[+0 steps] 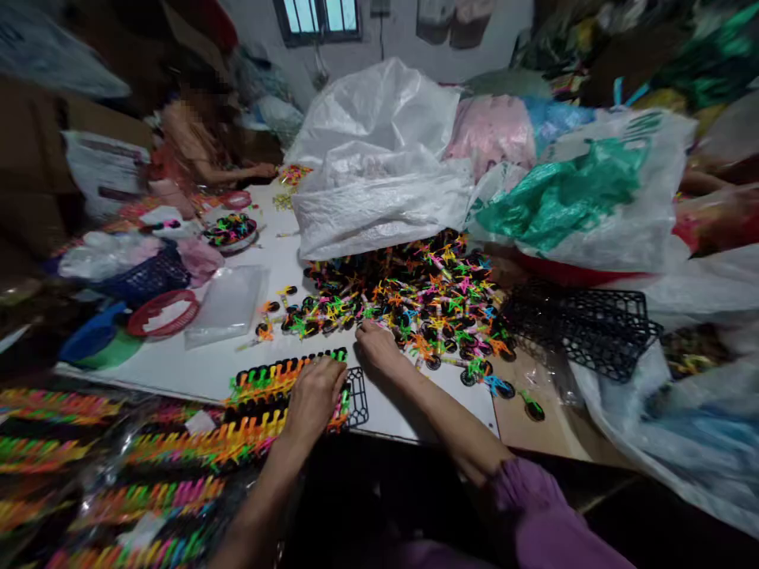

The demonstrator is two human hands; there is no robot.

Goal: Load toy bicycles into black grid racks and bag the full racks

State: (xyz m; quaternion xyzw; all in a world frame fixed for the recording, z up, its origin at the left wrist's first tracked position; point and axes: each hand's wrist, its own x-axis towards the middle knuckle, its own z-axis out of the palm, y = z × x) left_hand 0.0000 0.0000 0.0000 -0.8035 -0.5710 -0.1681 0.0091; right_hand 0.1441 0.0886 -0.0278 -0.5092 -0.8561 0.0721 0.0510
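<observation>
Black plastic lattice rack [357,397] lies at the near edge of the white counter [171,370], largely filled; some right-end cells bare. Left hand [315,393] curls over it, grip hidden. Right hand [377,345] has fingers bunched at the heap of small multicoloured plastic wheeled toys [409,300]; can't tell if pinching one. Filled rows [198,444] sit lower left; much heap remains.

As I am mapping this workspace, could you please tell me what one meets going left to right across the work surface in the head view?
Blue dish, red basket, clear plastic bags, left hand, right hand, black lattice trays.
</observation>
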